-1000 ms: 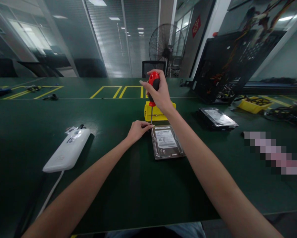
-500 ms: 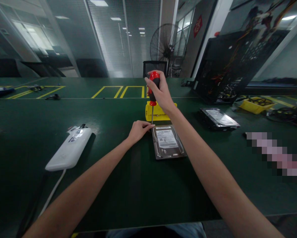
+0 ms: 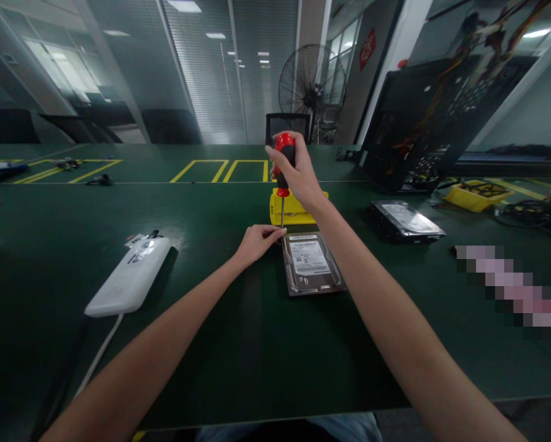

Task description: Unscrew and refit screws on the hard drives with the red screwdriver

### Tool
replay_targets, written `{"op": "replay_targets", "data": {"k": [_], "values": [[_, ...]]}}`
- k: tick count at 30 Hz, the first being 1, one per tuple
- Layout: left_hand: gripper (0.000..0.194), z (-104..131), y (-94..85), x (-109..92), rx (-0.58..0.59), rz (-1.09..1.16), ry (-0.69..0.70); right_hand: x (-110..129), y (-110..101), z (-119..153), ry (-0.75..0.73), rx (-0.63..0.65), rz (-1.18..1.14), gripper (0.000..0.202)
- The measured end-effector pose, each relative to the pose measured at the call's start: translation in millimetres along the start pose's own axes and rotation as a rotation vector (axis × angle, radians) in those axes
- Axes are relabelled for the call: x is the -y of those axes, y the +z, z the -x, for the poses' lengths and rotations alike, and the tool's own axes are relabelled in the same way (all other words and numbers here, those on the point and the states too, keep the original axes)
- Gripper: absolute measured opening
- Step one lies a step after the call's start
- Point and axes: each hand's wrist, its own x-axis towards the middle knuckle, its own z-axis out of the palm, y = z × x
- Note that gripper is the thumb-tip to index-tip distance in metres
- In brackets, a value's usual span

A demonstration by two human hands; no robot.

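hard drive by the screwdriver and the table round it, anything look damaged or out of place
No damage or spill shows on the hard drive or the green table. The one oddity is the pinkish strip at the right: it appears as coarse blocks, so what it is cannot be told.

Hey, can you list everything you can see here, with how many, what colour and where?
Screwdriver: 1, red and black, upright in right hand
Near hard drive: 1, silver, beneath the hands
Other hard drive: 1, silver and black, right
Yellow trays: 2, one behind near drive, one far right
Oblong device: 1, white, corded, left
Computer case: 1, black, far right
Cables: uncountable, dark, right
Pixelated item: 1, pinkish, right
Fan: 1, dark, background
Wall sign: 1, red, background
Table: 1, green, under everything
Hands: 2, bare; left at near drive's far-left corner
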Motion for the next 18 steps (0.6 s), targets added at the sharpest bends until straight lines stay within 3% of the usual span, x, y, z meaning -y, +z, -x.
{"op": "replay_targets", "data": {"k": [6,18], "values": [[0.059,-1.9,0.1,4.4,-0.015,0.256,-0.039,-6.4,0.3,-2.0,0.012,-0.042,-0.019,0.048],[0.053,-3.9,2.5,9.1,0.014,0.271,-0.068,-3.0,0.1,1.2,-0.006,-0.05,0.024,0.05]]}}
